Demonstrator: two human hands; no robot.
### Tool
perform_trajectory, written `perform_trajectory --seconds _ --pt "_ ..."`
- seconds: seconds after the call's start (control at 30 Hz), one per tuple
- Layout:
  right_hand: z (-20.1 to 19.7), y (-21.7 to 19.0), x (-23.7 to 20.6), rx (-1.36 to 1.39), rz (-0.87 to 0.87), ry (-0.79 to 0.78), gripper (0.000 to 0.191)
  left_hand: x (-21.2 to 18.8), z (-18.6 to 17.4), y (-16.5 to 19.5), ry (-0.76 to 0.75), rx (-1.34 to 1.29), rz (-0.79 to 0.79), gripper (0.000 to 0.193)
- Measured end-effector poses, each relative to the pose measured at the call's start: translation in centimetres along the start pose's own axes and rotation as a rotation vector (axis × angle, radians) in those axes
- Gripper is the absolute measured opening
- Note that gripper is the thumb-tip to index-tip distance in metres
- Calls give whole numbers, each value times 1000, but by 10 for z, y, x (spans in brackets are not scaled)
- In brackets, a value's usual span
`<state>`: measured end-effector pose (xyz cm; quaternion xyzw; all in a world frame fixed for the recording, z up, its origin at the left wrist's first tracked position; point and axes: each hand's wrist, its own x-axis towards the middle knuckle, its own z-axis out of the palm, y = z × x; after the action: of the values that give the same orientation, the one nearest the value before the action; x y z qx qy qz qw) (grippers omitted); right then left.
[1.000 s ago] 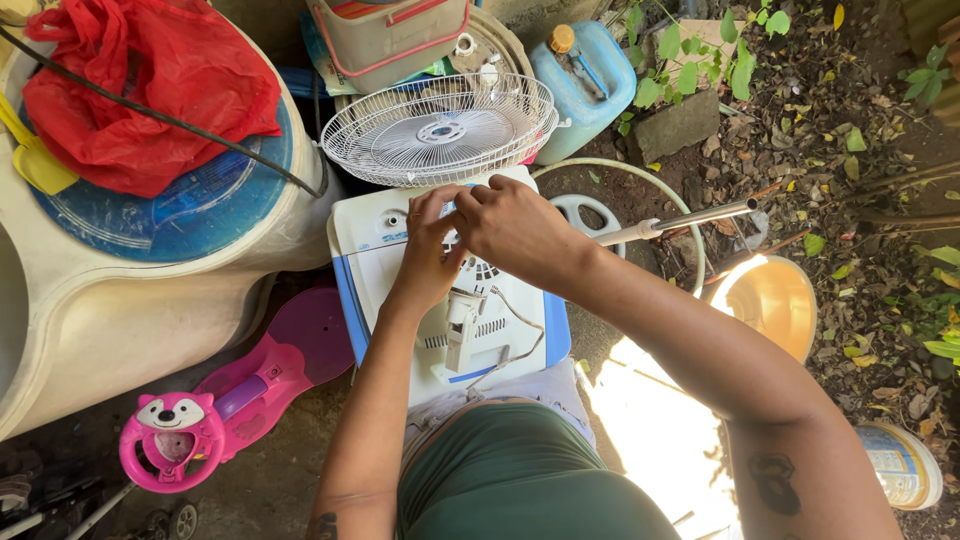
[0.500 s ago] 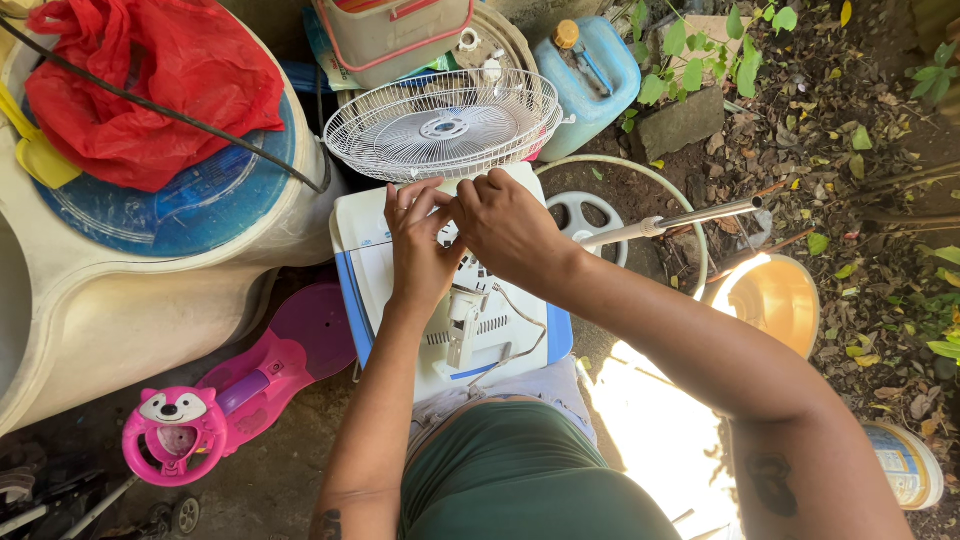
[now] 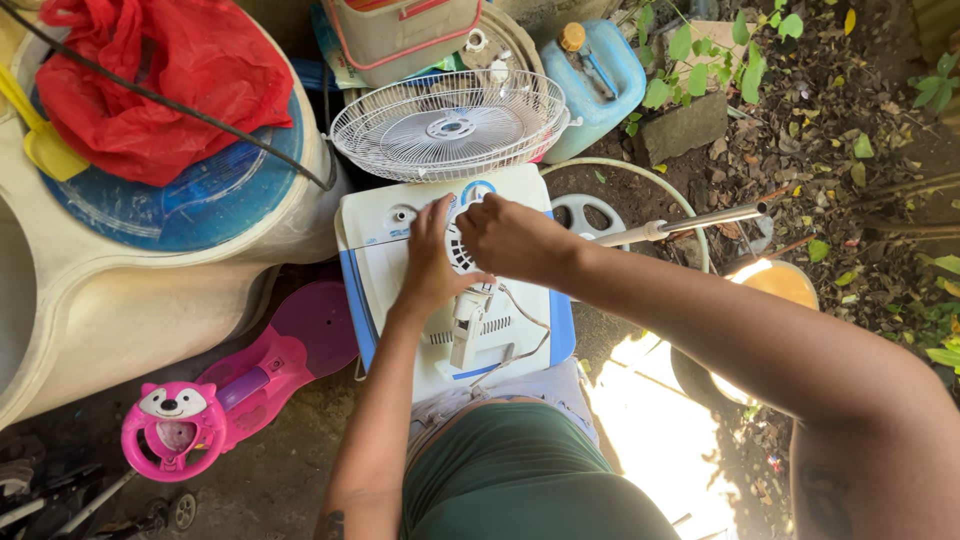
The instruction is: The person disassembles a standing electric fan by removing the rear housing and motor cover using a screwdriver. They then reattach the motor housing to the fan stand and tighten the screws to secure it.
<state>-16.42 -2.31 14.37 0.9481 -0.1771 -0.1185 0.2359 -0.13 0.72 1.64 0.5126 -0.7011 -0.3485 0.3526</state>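
Fan motor housing [image 3: 470, 320] lying flat on white-blue box [image 3: 375, 250], long axis near-to-far, left hand [image 3: 432, 262] and right hand [image 3: 510, 238] both clamped on its far end, white grille [image 3: 450, 125] beyond.

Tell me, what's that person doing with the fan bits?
A person is bent over a white fan motor that lies on a white and blue box. Both hands are on it: the left hand presses on the round front part, and the right hand works at the same spot beside it. A white wire fan cage lies apart, just behind the box. A pink toy car sits on the ground to the left.
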Motion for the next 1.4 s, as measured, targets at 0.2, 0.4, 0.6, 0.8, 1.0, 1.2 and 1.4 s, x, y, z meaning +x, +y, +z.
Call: perform_trajectory --seconds 0.2,0.4,0.6,0.8,1.0,1.2,1.4 --pt "13 3 5 -51 -35 -73 11 -9 29 -25 -48 -69 -1 146" --pt "19 6 14 127 49 -212 14 -7 45 -32 -61 -82 -181 131" --pt "13 -2 20 457 277 -354 4 -10 50 -36 3 -93 -142 132" --pt "13 -11 15 535 366 -385 19 -11 49 -37 -16 -105 -175 129" --pt "14 -11 10 138 176 -138 32 -12 44 -32 -28 -88 -166 132" --pt "9 -12 14 -246 -142 -76 16 -10 41 -30 -70 -79 -230 133" --pt "19 -6 16 104 -57 -243 14 -9 45 -34 -36 -110 -192 133"
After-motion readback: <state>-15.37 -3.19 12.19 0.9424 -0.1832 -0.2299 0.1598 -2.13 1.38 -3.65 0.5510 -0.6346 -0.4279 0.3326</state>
